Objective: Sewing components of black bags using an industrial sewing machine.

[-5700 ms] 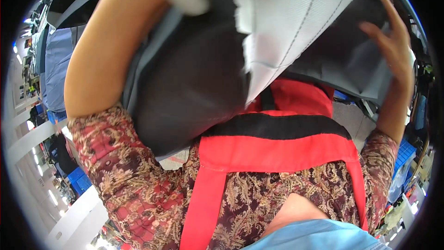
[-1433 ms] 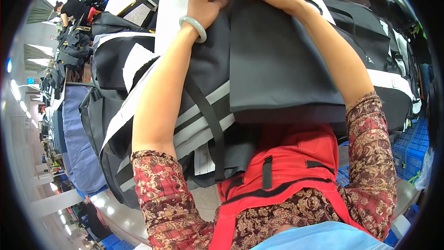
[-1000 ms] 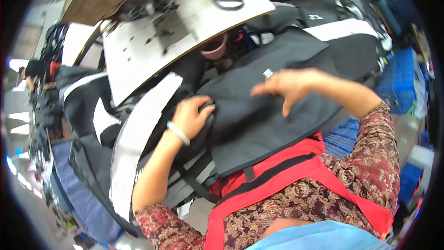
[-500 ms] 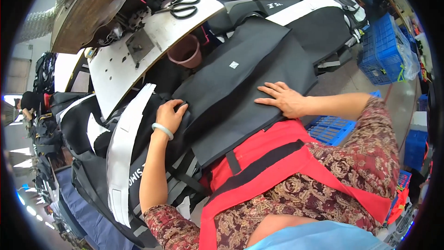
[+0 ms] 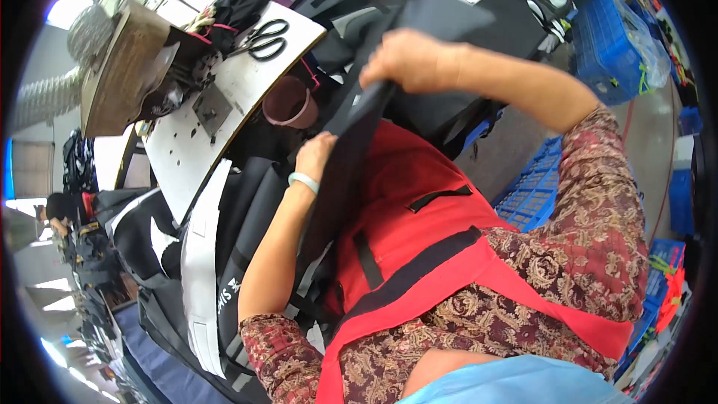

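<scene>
A large black fabric panel [image 5: 345, 151] is lifted and folded up in front of me, standing steeply on edge. My right hand [image 5: 404, 60] is raised and closed in a fist on its upper part, where the far end is smeared by motion. Lower and to the left, my left hand [image 5: 314, 157], below a pale bangle, is closed on the panel's left side; its fingertips are partly hidden. Beneath the panel, my red apron [image 5: 404, 172] with black straps lies over my lap.
A sewing machine [image 5: 123, 78] stands on a white table [image 5: 168, 116] at left, with black scissors [image 5: 267, 40] on top. Beside it are a brownish bucket [image 5: 293, 103] and a curved white strip [image 5: 200, 277]. Blue crates [image 5: 604, 52] stand at right. A person [image 5: 61, 213] is far left.
My right hand has gone from lying flat on the panel to gripping it higher up and further left. The panel has risen off my lap. My left hand has shifted right and slightly up.
</scene>
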`<state>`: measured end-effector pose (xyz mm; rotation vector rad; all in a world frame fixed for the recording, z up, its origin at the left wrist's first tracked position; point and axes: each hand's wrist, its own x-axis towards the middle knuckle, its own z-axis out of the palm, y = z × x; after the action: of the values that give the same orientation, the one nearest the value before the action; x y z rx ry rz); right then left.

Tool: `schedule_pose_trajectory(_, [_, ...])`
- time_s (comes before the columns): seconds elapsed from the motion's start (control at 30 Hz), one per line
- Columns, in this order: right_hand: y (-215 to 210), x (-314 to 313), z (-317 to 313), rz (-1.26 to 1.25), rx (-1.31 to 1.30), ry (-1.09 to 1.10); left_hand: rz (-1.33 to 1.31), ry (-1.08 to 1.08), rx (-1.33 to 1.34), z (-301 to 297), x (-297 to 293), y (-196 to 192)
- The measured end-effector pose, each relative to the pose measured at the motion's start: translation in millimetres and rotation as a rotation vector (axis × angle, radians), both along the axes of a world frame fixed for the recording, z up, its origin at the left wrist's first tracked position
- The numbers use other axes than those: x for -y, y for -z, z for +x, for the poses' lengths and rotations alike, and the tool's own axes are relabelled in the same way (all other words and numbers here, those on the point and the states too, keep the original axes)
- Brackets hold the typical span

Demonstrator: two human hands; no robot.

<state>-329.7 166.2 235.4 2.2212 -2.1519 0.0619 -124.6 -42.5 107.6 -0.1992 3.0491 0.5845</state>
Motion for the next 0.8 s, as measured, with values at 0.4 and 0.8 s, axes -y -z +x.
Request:
schedule_pose_trajectory(0.4, [60,-178,-132,-0.350,-0.248,0.452,-0.020,0.255,-0.539,-199,-131,-116])
schedule_pose_trajectory(0.8, [134,-275,-169,0.212,1.352,1.014,0.241,0.103,0.093,-148,-178,66])
